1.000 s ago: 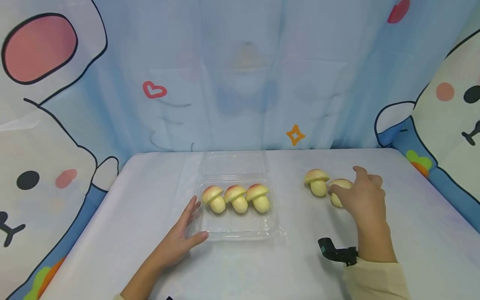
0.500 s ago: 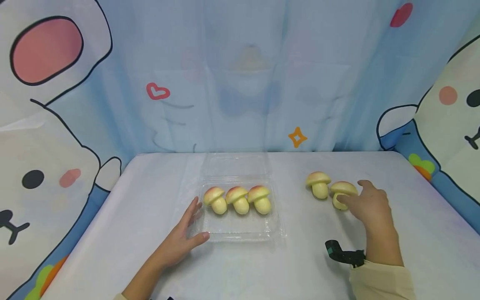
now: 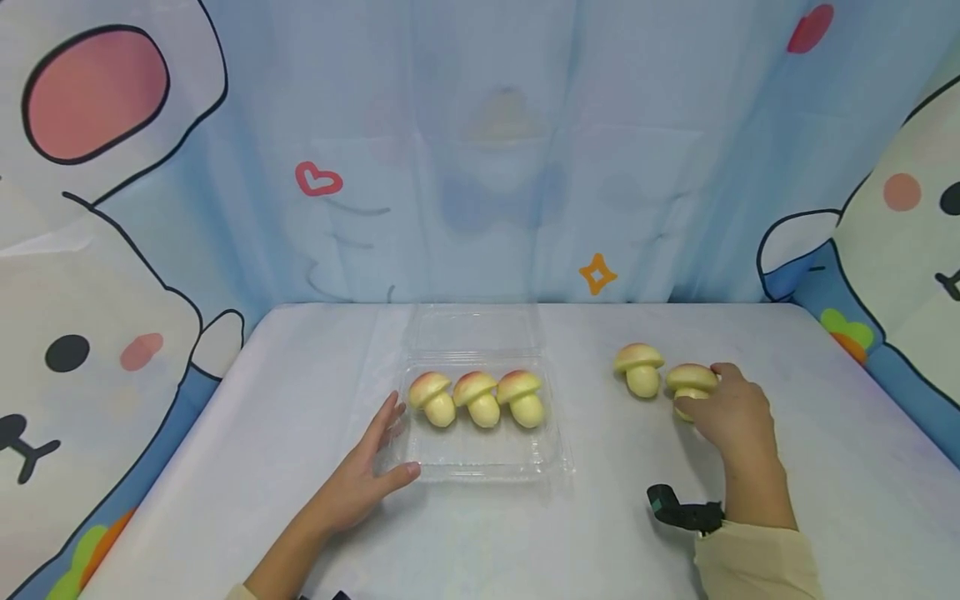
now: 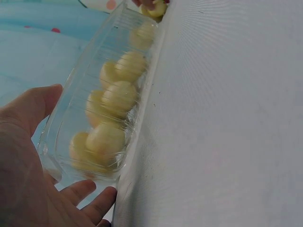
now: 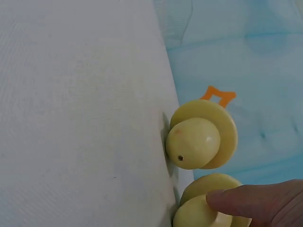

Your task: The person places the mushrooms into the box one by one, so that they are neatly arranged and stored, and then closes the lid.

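In the head view, my right hand [image 3: 738, 417] is at a yellow toy mushroom [image 3: 688, 379] with a reddish-tinged cap, its thumb on the stem and the fingers by the cap's far side. The right wrist view shows the thumb [image 5: 236, 201] pressed against that mushroom; the other fingers are hidden there. Just left of it lies a second toy mushroom [image 3: 640, 371]. My left hand [image 3: 356, 487], fingers spread, rests against the left side of a clear plastic box [image 3: 480, 454]. Inside that box, three toy mushrooms [image 3: 482, 400] lie in a row.
The box's clear lid [image 3: 474, 329] is raised or folded back at the rear. White cloth [image 3: 585, 533] covers the table, whose back edge meets a blue printed curtain [image 3: 480, 167]. A black wrist camera mount [image 3: 682, 510] sticks out from the right wrist.
My right hand first drew back to the right, uncovering the mushroom, then closed in on it with thumb and fingers. The left hand and the box have stayed put.
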Demonstrator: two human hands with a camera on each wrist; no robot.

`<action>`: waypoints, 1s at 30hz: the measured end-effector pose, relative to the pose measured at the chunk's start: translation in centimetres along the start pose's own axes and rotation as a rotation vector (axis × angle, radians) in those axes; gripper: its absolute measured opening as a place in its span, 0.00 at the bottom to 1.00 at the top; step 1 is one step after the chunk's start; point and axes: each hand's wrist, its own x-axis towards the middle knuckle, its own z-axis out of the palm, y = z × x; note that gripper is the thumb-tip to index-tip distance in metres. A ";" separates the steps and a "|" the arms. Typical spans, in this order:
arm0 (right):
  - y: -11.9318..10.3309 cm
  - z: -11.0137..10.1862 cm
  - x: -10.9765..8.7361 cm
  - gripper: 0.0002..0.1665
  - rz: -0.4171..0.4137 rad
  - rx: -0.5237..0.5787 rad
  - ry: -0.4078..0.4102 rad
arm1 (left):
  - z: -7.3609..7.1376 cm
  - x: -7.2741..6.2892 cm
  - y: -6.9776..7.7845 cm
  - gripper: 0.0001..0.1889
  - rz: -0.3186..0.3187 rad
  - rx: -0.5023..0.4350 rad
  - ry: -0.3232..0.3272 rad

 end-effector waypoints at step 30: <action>0.1 -0.1 -0.2 0.50 0.004 0.051 0.065 | 0.0 -0.1 0.1 0.51 0.006 0.002 0.004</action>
